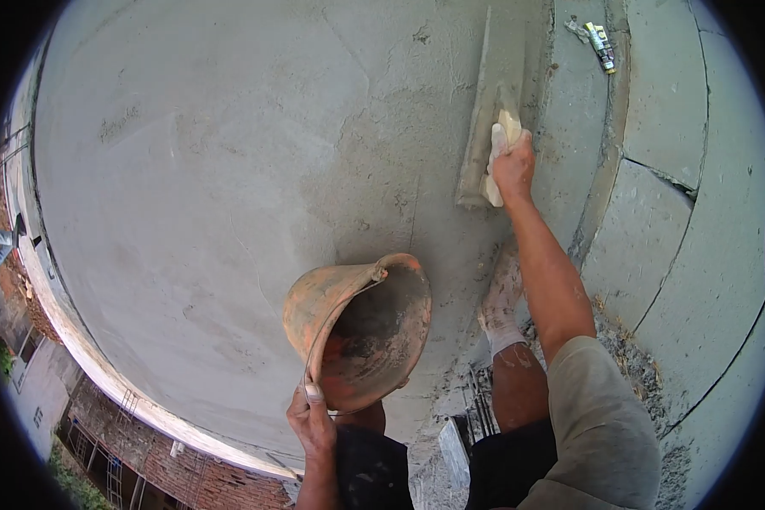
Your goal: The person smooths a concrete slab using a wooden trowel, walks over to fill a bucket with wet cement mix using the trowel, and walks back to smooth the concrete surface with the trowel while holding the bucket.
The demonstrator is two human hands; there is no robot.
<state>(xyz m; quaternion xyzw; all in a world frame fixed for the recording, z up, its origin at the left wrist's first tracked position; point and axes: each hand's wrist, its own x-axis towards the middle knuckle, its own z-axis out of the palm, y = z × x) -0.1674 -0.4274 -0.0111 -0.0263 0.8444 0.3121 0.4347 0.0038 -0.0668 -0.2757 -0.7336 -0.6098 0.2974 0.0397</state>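
My right hand is wrapped round the pale handle of a long plastering float. The float's narrow, cement-coated blade lies against the wet grey cement surface. Lower down, my left hand grips a worn orange bucket at its rim, close to the thin wire handle. The bucket is tilted with its mouth turned to the right and toward me. Cement residue coats its inside, and no pool of mix shows there.
Block panels with open joints run along the right. A small yellow-and-black packet lies at the upper right. My cement-splashed foot stands beside rubble and a metal piece. At the left, a pale edge drops toward brick roofs.
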